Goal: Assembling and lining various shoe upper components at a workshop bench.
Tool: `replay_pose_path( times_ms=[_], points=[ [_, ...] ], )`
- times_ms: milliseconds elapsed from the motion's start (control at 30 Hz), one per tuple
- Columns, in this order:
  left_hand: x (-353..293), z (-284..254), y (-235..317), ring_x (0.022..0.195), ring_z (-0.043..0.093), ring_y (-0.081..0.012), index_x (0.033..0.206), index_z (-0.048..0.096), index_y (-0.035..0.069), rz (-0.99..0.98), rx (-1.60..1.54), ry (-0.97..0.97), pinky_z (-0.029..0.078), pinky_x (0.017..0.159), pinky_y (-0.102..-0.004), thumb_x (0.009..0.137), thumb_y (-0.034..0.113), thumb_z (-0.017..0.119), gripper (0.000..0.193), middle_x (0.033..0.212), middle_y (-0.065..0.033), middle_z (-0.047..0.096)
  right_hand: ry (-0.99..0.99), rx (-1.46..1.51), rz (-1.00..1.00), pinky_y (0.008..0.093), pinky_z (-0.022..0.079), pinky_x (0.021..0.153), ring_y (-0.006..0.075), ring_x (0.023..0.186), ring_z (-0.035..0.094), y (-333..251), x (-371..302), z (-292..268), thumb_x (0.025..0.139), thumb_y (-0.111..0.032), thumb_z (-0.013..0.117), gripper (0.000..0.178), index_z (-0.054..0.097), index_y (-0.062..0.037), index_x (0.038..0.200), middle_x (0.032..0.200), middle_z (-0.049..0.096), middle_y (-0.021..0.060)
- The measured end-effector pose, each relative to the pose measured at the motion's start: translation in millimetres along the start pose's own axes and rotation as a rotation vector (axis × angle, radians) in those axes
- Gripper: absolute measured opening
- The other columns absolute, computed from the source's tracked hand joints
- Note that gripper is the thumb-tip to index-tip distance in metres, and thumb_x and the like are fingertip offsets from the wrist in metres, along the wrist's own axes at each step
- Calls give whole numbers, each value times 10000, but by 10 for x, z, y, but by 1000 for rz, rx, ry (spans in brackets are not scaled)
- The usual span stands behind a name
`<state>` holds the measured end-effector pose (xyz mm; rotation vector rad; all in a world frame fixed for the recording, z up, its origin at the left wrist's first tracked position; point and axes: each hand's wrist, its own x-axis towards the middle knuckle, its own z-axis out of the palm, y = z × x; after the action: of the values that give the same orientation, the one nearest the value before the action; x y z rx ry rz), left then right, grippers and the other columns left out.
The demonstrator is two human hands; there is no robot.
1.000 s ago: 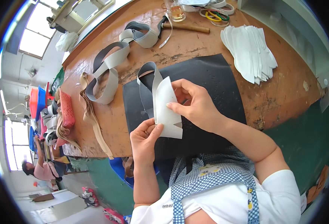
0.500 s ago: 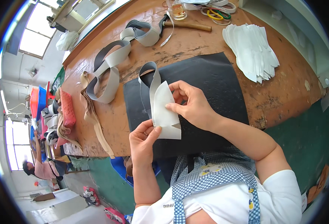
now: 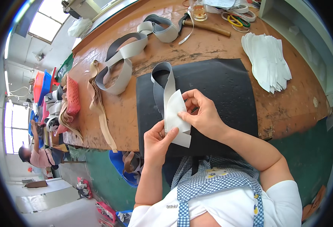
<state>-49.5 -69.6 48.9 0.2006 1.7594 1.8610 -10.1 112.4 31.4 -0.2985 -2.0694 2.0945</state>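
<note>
Over the black mat (image 3: 227, 87), my two hands hold a white curved cut piece (image 3: 175, 108) laid against the end of a grey-white strip (image 3: 169, 87). My left hand (image 3: 157, 142) pinches the left edge of the piece and the strip between thumb and fingers. The right hand (image 3: 202, 115) grips the piece's right edge, thumb on top and fingers behind. Below the piece, the strip's square end (image 3: 182, 140) sticks out at a slant. Farther up, the strip bends into a loop that rests on the mat.
A stack of white cut pieces (image 3: 266, 62) lies at the right. Long grey-white strips (image 3: 121, 77) curl across the left, beside beige strips (image 3: 98, 108). At the back are a wooden-handled hammer (image 3: 208, 28), a glass of amber liquid (image 3: 199, 13) and scissors (image 3: 236, 20). Another person (image 3: 39, 155) works far left.
The view has shifted, so the table appears farther right. The white piece now sits more tilted against the strip, and both hands keep their hold on it.
</note>
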Motion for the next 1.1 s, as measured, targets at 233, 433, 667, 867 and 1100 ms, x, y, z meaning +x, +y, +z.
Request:
replay_pose_path(
  times_ms=[233,433,667,867,1100],
  points=[
    [-106,4,52,889,660,-78,1238,612,-100,84,21,22,510,802,-208,884,5,732,388,1019,-75,719,37,639,393,272,556,750,138,861,660,73,-7,-72,937,-122,678,376,509,25,1239,1034,652,89],
    [-128,-46,3,850,645,-65,1163,649,-99,74,154,-33,508,757,-200,886,9,733,309,968,-63,720,38,606,281,318,575,799,190,912,685,88,171,-115,794,3,790,658,426,47,1340,1052,665,119],
    [19,-448,281,745,647,-106,1138,679,-7,173,670,-80,514,704,-254,833,43,754,318,849,-59,713,400,504,261,313,587,779,195,901,682,101,236,-402,815,1,755,628,422,15,1347,1071,638,127],
    [130,-232,868,1009,557,-331,1039,636,38,636,1409,-513,473,869,-434,786,1,705,265,944,-134,638,-329,-720,-741,478,370,1144,314,1221,582,-354,126,-144,725,-60,787,659,536,-61,1334,1212,632,127],
    [146,-42,360,961,640,-252,970,563,26,613,727,335,528,876,-367,744,70,845,364,968,-87,640,-199,-153,-85,307,508,891,119,871,658,-181,165,-243,793,-64,787,327,676,-8,1096,921,722,55]
  ],
)
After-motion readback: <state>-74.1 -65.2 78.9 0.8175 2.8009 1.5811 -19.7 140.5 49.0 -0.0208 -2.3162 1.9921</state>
